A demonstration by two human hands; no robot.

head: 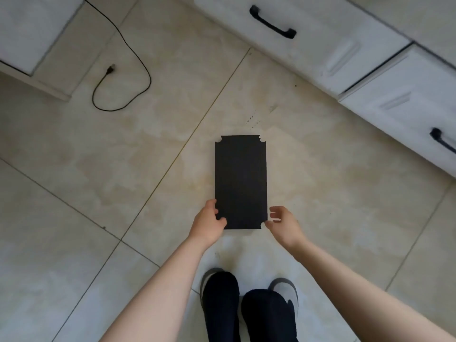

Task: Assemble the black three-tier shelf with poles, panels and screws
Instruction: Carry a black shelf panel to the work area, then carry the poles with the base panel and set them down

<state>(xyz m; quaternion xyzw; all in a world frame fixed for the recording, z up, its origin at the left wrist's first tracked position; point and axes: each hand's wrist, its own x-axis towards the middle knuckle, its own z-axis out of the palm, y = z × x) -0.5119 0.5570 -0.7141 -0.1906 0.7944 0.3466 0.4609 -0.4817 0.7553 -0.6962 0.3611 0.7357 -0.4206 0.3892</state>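
Note:
A black rectangular shelf panel (240,181) with notched corners lies flat over the tiled floor, its long side pointing away from me. My left hand (208,223) grips its near left corner, thumb on top. My right hand (281,222) hovers just beside the near right corner with fingers loosely curled; whether a fingertip touches the edge I cannot tell. No poles or screws are in view.
White cabinet drawers with black handles (272,22) run along the upper right. A black cable with a plug (111,70) loops on the floor at upper left beside another white unit (29,33). My feet (249,307) stand just below the panel.

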